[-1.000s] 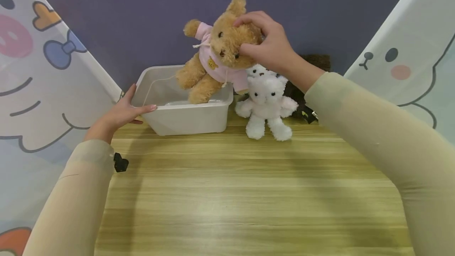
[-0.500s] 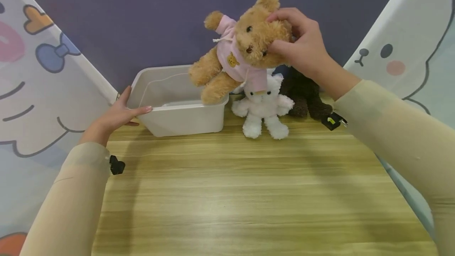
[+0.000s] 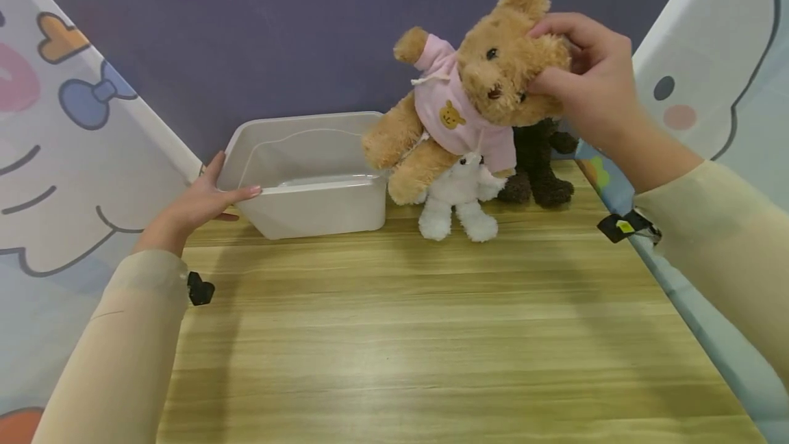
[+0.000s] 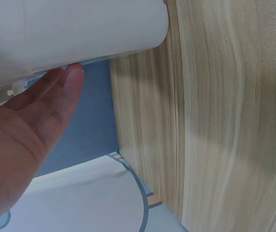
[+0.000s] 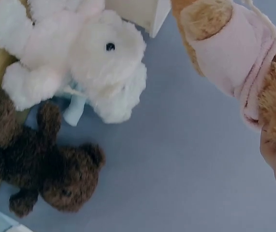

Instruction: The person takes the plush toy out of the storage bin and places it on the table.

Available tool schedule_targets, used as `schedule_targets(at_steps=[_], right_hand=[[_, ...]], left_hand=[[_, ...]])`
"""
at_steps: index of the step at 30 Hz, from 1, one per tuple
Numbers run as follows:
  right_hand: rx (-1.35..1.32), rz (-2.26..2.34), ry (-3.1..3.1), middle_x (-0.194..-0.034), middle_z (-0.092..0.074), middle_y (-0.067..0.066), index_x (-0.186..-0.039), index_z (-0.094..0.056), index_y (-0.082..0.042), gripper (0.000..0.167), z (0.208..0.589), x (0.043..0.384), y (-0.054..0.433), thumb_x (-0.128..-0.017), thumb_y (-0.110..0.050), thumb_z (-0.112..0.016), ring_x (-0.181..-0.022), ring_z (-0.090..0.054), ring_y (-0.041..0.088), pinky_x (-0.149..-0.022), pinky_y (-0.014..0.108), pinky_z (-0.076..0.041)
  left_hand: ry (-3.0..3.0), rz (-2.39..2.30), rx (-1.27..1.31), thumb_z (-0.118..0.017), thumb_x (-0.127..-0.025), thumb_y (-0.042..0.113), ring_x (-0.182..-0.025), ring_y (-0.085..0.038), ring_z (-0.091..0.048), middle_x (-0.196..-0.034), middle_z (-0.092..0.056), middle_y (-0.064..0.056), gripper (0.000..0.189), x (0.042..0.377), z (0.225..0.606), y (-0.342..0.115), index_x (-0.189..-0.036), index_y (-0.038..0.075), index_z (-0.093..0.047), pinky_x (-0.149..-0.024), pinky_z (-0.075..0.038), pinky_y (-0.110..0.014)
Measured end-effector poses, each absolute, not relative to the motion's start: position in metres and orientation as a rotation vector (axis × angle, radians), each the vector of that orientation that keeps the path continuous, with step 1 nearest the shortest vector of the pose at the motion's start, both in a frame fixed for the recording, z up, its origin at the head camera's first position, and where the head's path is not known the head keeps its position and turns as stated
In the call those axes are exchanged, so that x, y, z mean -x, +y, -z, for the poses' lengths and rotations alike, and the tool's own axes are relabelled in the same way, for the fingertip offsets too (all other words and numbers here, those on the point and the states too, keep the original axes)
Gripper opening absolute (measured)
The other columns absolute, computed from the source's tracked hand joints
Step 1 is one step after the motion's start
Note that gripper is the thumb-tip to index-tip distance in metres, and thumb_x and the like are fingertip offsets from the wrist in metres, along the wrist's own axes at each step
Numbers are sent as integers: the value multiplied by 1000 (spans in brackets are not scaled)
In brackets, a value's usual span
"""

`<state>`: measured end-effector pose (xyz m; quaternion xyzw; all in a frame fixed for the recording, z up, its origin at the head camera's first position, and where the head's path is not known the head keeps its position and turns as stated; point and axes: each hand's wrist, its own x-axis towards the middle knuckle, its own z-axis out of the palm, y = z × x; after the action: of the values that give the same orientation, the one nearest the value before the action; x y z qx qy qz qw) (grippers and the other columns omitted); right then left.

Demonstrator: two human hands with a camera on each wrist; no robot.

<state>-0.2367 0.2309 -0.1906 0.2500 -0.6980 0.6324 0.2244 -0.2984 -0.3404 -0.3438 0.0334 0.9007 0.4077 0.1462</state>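
My right hand (image 3: 594,77) grips a tan teddy bear (image 3: 493,70) by the side of its head, thumb and fingers pressed into the fur. The bear wears a pink hoodie with a small bear patch; it hangs tilted above the table, legs pointing left. My left hand (image 3: 197,204) rests against the left front corner of a white plastic bin (image 3: 320,214), thumb along the rim and fingers extended. In the left wrist view, its fingertips (image 4: 73,82) touch the bin's underside edge. A white plush toy (image 3: 456,197) sits behind the bear, its head mostly hidden in the head view.
A dark brown plush bear (image 5: 67,176) lies beside the white plush in the right wrist view. The wooden table (image 3: 401,334) meets a grey-blue back wall (image 3: 277,33). Cartoon-printed panels stand at left and right.
My right hand has carried the tan bear rightward from over the bin to in front of the white plush. The brown bear shows more now. My left hand stays at the bin.
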Motion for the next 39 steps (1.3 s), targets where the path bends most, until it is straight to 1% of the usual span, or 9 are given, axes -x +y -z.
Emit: schedule_targets(at_steps=[7, 10, 14, 22, 26, 29, 32, 36, 39], right_hand=[[-715, -1782, -1870, -124, -71, 13, -109, -76, 12, 41, 185, 225, 259, -74, 22, -56, -101, -64, 23, -71, 17, -62], [-733, -1749, -1899, -121, -73, 11, -106, -74, 17, 41, 181, 222, 275, -72, 24, -53, -95, -61, 20, -63, 14, -57], [-606, -1509, -2102, -125, -73, 3, -110, -74, 15, 41, 177, 217, 295, -75, 23, -55, -90, -64, 13, -63, 8, -53], [-452, -1246, -2319, -129, -70, -11, -106, -80, 6, 38, 182, 213, 330, -78, 19, -58, -116, -62, 8, -75, 1, -54], [-409, -1177, -2422, -124, -71, -21, -101, -84, -3, 36, 192, 213, 340, -80, 16, -62, -89, -59, 1, -57, 0, -43], [-386, -1029, -2534, -124, -65, -31, -102, -85, -18, 39, 204, 211, 344, -83, 10, -65, -59, -40, 5, -43, 19, -28], [-362, -894, -2660, -127, -58, -38, -107, -83, -25, 38, 215, 212, 348, -86, 3, -68, -52, -33, 7, -44, 30, -26], [-353, -835, -2798, -130, -54, -41, -112, -83, -19, 31, 229, 217, 352, -88, -1, -73, -87, -54, -13, -53, 15, -37], [-373, -857, -2858, -130, -55, -41, -110, -84, -13, 28, 240, 220, 354, -88, 0, -74, -113, -48, -21, -67, 4, -43]], left_hand=[[2609, -1186, -98, -68, -101, 55, -159, -52, -26, -177, 23, -15, 122, 297, 345, -343, -162, 34, 36, -102, -62, -54], [2603, -1193, -95, -68, -101, 53, -159, -51, -26, -177, 22, -16, 122, 297, 343, -342, -161, 33, 36, -103, -62, -54], [2607, -1183, -91, -67, -102, 52, -159, -51, -25, -177, 22, -17, 121, 296, 340, -341, -161, 32, 36, -104, -62, -54], [2610, -1184, -96, -68, -101, 54, -159, -49, -26, -177, 24, -14, 121, 297, 344, -342, -162, 32, 36, -102, -63, -53], [2607, -1193, -95, -68, -101, 54, -159, -49, -27, -177, 24, -14, 122, 297, 344, -342, -162, 32, 35, -103, -62, -53], [2614, -1185, -96, -68, -101, 55, -159, -49, -26, -177, 25, -12, 122, 297, 344, -342, -162, 33, 35, -102, -63, -53], [2616, -1184, -99, -69, -101, 55, -159, -50, -26, -176, 27, -10, 122, 297, 344, -342, -162, 33, 35, -101, -63, -52], [2614, -1189, -100, -69, -101, 53, -159, -49, -27, -176, 27, -9, 122, 297, 343, -342, -163, 32, 34, -101, -64, -52], [2617, -1191, -96, -69, -101, 53, -158, -49, -28, -177, 26, -10, 122, 297, 343, -341, -163, 32, 34, -100, -64, -52]])
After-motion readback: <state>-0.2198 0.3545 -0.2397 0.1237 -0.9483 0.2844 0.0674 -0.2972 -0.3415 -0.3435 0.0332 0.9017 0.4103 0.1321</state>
